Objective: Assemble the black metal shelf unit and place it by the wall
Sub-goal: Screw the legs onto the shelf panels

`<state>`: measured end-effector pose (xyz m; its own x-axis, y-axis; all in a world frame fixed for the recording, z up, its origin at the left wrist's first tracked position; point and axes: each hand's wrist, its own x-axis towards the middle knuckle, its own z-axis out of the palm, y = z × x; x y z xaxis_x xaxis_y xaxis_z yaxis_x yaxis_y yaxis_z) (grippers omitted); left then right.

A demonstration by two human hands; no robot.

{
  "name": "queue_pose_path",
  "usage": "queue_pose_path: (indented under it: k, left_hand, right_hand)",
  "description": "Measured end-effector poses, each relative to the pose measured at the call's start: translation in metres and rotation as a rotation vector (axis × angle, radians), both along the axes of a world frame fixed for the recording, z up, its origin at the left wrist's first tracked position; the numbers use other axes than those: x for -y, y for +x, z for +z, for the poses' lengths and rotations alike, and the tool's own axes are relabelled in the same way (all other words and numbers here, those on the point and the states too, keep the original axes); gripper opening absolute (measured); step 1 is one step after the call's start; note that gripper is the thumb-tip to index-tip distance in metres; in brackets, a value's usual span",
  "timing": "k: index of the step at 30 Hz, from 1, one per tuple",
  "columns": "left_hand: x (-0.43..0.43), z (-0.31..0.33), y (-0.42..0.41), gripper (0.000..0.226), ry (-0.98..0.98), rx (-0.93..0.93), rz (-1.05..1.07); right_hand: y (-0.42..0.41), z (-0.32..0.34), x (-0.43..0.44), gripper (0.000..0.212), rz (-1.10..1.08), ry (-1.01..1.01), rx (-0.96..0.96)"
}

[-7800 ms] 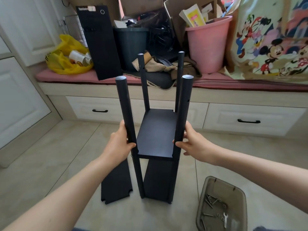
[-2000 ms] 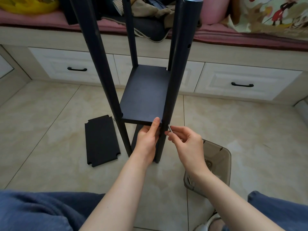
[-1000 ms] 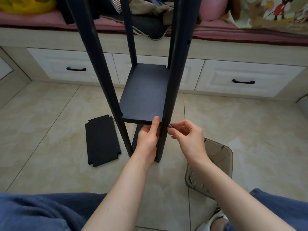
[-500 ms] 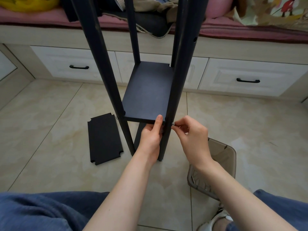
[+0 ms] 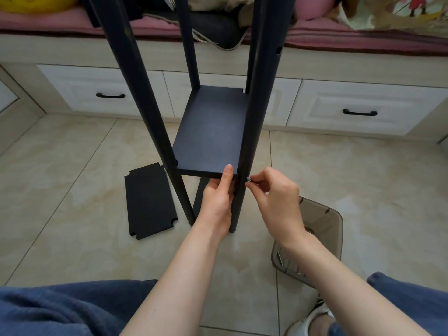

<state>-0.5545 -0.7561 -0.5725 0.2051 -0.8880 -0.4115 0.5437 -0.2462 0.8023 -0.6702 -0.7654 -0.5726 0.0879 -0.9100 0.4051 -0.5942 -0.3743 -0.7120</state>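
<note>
**Shelf unit [image 5: 135,76] upright on the tiles, screw at the post**

Nearest the camera, blue trouser legs [image 5: 72,309] filled the bottom edge. Just past them on the right sat a grey tray [image 5: 324,229] with hardware inside, partly hidden by the forearm. Then the hands. The left hand [image 5: 217,197] gripped the front edge of the board [image 5: 211,132], thumb on top and fingers curled beneath, right beside the near-right post [image 5: 257,105]. The right hand [image 5: 276,197] pinched a small silver screw [image 5: 248,178] between thumb and forefinger, held against that post at board height. Left of the unit, a loose black panel [image 5: 149,202] lay flat on the floor. Behind stood white drawers [image 5: 358,110] with a pink cushion [image 5: 157,26] above.
</note>
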Motion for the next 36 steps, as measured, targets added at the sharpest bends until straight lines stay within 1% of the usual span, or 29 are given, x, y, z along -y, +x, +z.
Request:
queue_pose_path:
  k: [6,8,10,13,14,15,17,19,22,23,24,27,28,31,33,36]
  left_hand:
    - [0.002,-0.004,0.0,0.049,0.003,-0.078,0.041]
    - [0.003,-0.004,0.0,0.05,0.003,-0.115,0.061]
    - [0.004,-0.007,0.0,0.05,0.003,-0.134,0.069]
    - [0.004,-0.01,0.001,0.05,0.004,-0.145,0.054]
    - [0.004,-0.01,0.002,0.05,-0.002,-0.144,0.044]
    - [0.003,-0.01,0.002,0.05,-0.016,-0.141,0.032]
    - [0.002,-0.01,0.002,0.052,-0.059,-0.119,0.005]
    - [0.001,-0.011,0.003,0.048,-0.085,-0.085,-0.016]
    - [0.002,-0.012,0.005,0.032,-0.07,-0.037,-0.032]
    - [0.003,-0.013,0.005,0.032,-0.065,-0.03,-0.027]
    - [0.003,-0.013,0.005,0.036,-0.065,-0.032,-0.017]
    - [0.003,-0.013,0.003,0.058,-0.062,-0.08,0.003]
    - [0.003,-0.014,0.002,0.06,-0.061,-0.1,0.008]
    - [0.004,-0.015,0.002,0.056,-0.069,-0.14,0.008]
    - [0.005,-0.016,0.002,0.057,-0.076,-0.151,-0.004]
    - [0.006,-0.015,0.002,0.061,-0.086,-0.135,-0.014]
  right_hand:
    - [-0.001,-0.003,0.003,0.014,0.033,-0.148,-0.207]
    - [-0.001,-0.002,0.002,0.013,0.033,-0.131,-0.19]
    - [0.0,0.003,0.002,0.012,0.015,0.018,-0.029]
    - [-0.001,0.01,0.006,0.013,-0.034,0.39,0.277]
    - [-0.002,0.011,0.007,0.012,-0.031,0.48,0.351]
    - [-0.002,0.012,0.007,0.012,-0.021,0.539,0.407]
    - [0.0,0.012,0.007,0.012,-0.014,0.579,0.472]
    - [0.001,0.011,0.006,0.013,-0.021,0.567,0.482]
    - [0.001,0.012,0.007,0.015,-0.021,0.555,0.461]
    - [0.001,0.012,0.008,0.016,-0.019,0.553,0.452]
    - [0.0,0.012,0.008,0.016,-0.018,0.548,0.439]
    - [0.0,0.011,0.009,0.017,-0.023,0.515,0.395]
    - [0.0,0.011,0.009,0.016,-0.027,0.508,0.386]
    - [-0.001,0.01,0.01,0.018,-0.043,0.469,0.323]
    - [-0.001,0.01,0.009,0.02,-0.049,0.382,0.241]
    - [0.001,0.01,0.005,0.022,-0.004,0.229,0.127]
